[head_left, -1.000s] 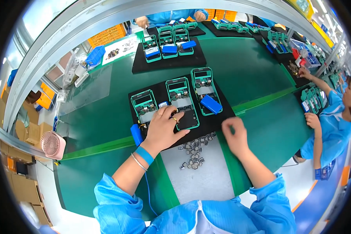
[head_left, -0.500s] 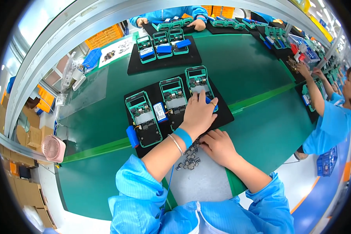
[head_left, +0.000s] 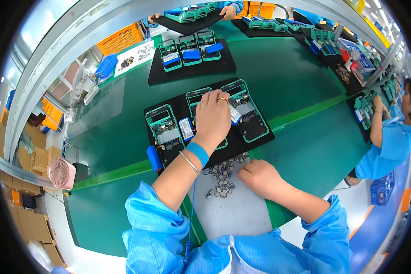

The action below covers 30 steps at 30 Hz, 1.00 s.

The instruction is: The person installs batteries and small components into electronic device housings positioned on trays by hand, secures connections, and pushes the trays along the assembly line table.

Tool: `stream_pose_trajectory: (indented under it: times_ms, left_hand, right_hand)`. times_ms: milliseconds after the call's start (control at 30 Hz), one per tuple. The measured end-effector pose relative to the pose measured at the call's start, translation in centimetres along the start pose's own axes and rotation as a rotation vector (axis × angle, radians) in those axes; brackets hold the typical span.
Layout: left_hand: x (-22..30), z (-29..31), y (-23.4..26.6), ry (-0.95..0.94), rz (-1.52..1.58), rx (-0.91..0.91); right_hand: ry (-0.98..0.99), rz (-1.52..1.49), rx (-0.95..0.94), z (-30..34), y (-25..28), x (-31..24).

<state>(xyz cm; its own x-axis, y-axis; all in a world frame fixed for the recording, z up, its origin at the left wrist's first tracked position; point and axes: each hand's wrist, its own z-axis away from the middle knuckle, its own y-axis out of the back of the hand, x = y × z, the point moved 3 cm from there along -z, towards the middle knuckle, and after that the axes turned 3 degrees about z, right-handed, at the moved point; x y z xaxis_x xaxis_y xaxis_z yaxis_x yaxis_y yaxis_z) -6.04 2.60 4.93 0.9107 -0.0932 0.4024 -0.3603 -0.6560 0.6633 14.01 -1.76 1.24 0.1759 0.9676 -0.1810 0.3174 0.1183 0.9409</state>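
Three green-edged device housings, the left one (head_left: 165,130), the middle one (head_left: 199,96) and the right one (head_left: 246,114), lie on a black mat (head_left: 270,136). My left hand (head_left: 213,116) is closed over the middle housing and covers much of it. What its curled fingers hold, if anything, is hidden. A battery pack (head_left: 235,115) with a white label lies just right of that hand; another labelled pack (head_left: 186,129) is left of it. My right hand (head_left: 260,178), fingers bent inward, rests beside a heap of small metallic parts (head_left: 223,185); its fingertips are hidden.
The parts lie on a grey sheet (head_left: 233,214) set into the green table (head_left: 301,160). A blue battery (head_left: 154,158) hangs off the mat's left edge. Beyond is a second mat (head_left: 153,78) with housings. A pink fan (head_left: 61,173) stands left. Co-workers' hands (head_left: 228,13) show far off.
My left hand has moved left from the right housing to the middle one. The right housing's battery now lies on its left side. Across the table, a co-worker has lifted a loaded mat.
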Motion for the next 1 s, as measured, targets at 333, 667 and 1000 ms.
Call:
stream_pose_trajectory:
  times_ms: [333,667,1000]
  left_hand:
    - [2.6,2.3,-1.8,-0.158,-0.148,-0.259]
    - [0.8,1.5,-1.1,0.231,0.220,-0.337]
    - [2.2,1.2,0.6,-0.100,-0.129,-0.336]
  right_hand:
    - [0.077,0.252,-0.236,-1.6,0.5,-1.6]
    - [-0.437,-0.406,0.191,-5.2,7.7,7.4]
    - [-0.031,0.286,0.289,-7.8,2.1,11.4]
